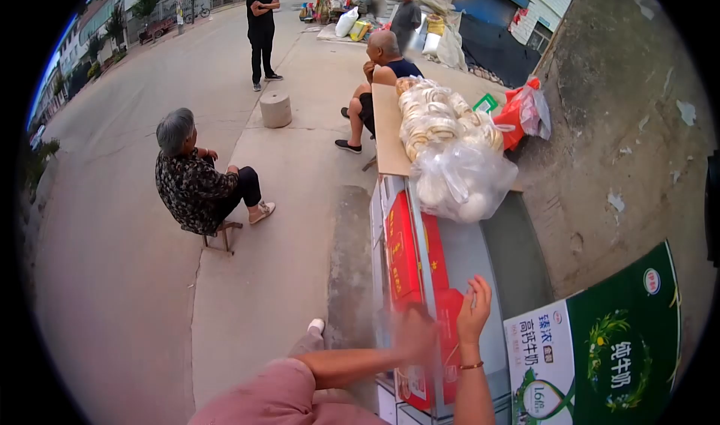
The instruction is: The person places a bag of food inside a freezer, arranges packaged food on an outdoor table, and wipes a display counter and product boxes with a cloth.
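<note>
Over a display case (472,245) holding red boxes (405,249), both of my hands are raised at the lower middle. My left hand (415,333) is smeared by motion near the case's long edge, and its fingers cannot be made out. To its right is my right hand (474,309), upright with its fingers extended and nothing visible in them; a bracelet circles that wrist. Farther along the case, clear plastic bags of round, pale bread-like items (442,136) rest on a brown board (391,136).
A red bag (517,114) sits beside the bread bags. Green and white milk cartons (600,342) stand at the lower right. One person (199,178) sits on a stool at left, another (386,69) sits beyond the case, and two stand farther off. A stone cylinder (276,110) is on the pavement.
</note>
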A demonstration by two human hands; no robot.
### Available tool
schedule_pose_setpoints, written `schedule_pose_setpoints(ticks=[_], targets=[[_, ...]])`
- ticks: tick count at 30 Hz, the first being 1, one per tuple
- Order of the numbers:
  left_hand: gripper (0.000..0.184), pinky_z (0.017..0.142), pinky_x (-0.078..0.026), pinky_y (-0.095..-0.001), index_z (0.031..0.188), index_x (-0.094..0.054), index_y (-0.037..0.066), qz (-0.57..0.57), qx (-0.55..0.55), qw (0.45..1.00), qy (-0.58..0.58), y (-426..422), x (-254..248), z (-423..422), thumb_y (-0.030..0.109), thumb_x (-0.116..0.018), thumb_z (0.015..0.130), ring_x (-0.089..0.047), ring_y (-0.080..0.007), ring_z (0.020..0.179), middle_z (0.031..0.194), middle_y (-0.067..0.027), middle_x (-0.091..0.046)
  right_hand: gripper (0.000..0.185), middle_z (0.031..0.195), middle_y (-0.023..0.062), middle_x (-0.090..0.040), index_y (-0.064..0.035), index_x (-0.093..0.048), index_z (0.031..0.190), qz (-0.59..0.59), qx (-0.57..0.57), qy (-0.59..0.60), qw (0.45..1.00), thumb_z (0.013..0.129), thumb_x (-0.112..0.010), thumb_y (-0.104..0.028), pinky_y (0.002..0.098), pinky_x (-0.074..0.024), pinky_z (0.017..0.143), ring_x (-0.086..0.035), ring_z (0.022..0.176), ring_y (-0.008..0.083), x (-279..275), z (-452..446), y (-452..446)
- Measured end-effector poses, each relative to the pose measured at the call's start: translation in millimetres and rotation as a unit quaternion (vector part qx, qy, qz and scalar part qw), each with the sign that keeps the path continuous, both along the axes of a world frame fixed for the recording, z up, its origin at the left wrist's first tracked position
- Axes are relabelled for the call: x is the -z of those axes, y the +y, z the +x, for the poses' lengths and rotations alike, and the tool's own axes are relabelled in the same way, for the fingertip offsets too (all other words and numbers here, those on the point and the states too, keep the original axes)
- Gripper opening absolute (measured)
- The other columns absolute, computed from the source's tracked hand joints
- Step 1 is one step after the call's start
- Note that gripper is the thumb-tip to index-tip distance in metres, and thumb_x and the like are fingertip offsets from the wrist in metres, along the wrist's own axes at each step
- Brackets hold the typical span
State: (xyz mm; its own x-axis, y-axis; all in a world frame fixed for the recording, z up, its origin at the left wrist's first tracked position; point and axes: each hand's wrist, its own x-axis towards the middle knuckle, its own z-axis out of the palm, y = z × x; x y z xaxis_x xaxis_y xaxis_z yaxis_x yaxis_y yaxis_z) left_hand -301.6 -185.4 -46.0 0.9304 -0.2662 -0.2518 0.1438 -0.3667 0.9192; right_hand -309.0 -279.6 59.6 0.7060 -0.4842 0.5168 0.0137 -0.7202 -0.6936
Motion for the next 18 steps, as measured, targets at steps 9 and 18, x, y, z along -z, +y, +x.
schedule_pose_setpoints(ticks=[9, 18], targets=[[0.053, 0.079, -0.047, -0.0360, 0.105, -0.040, -0.005, -0.090, 0.011, 0.990, 0.108, 33.2, -18.3, -204.0, 0.018, -0.076, 0.074, -0.057, -0.0300, 0.090, 0.096, -0.0232, -0.056, 0.027, 0.109, 0.0098, -0.061, 0.0035, -0.062, 0.100, 0.218, 0.148, -0.031, 0.964, 0.097, -0.044, -0.016, 0.0287, -0.0454, 0.085, -0.056, 0.097, 0.0155, -21.8, -243.5, 9.2], [0.064, 0.090, -0.042, -0.0410, 0.115, -0.039, -0.003, -0.094, 0.013, 0.990, 0.105, 34.4, -11.5, -236.2, 0.024, -0.077, 0.071, -0.052, -0.0374, 0.105, 0.110, -0.0250, -0.052, 0.025, 0.097, 0.0068, -0.061, -0.0006, -0.061, 0.095, 0.378, 0.225, -0.064, 0.896, 0.097, -0.048, -0.022, 0.0273, -0.0442, 0.075, -0.055, 0.092, 0.0129, 12.2, -303.7, 6.3]])
